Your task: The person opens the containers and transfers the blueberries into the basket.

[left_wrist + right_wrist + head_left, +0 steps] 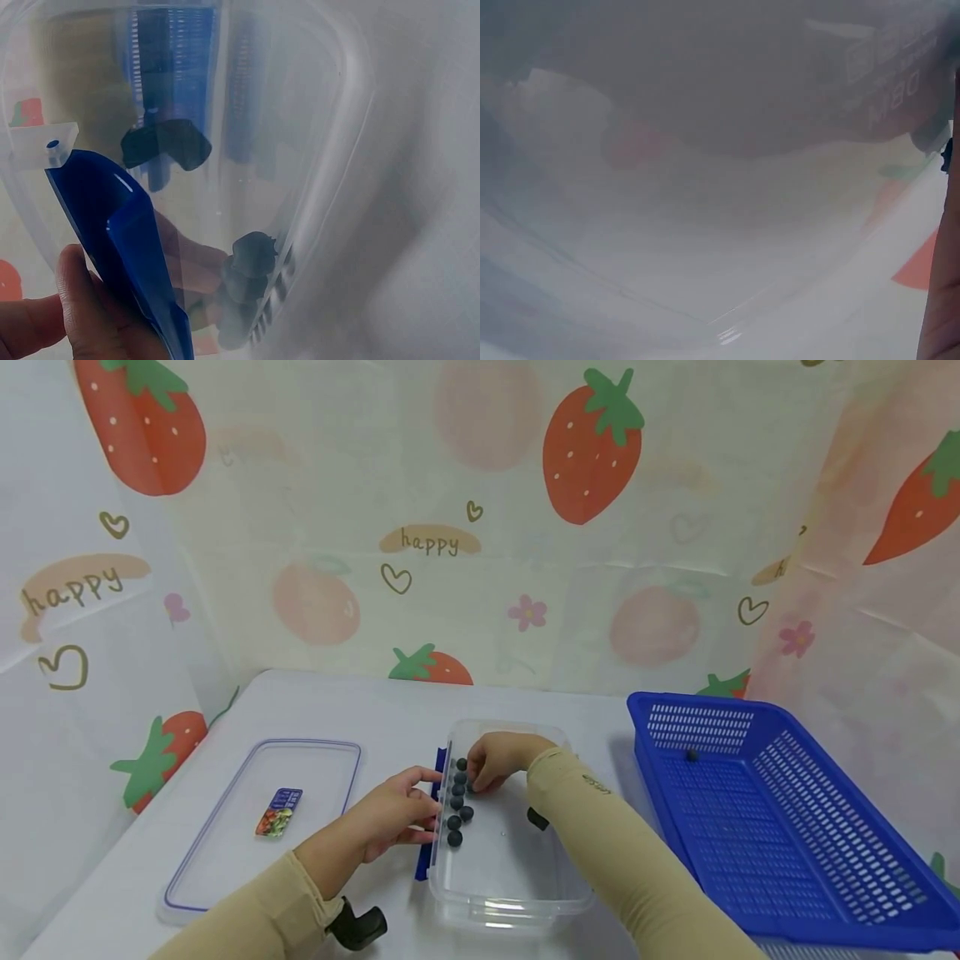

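Note:
A clear plastic box (pixel 517 868) stands on the table, with a blue side latch (pixel 112 225) folded outward on its left. Several dark blueberries (pixel 455 838) lie in a rough row along the inside of its left wall. My right hand (pixel 498 760) reaches into the box, its fingers curled and pinching a blueberry (pixel 471 787) beside the row. Against the latch side rests my left hand (pixel 393 814), its extended fingers touching the latch and rim. The right wrist view shows mostly the blurred box wall and an edge of the hand (pixel 941 300).
A blue perforated basket (pixel 780 860) stands to the right, holding a single blueberry (pixel 692 755). On the left lies a clear lid (pixel 225 860) with a blue seal, and a small printed label (pixel 279 812) shows on it. A strawberry-print curtain (pixel 337 485) surrounds the table.

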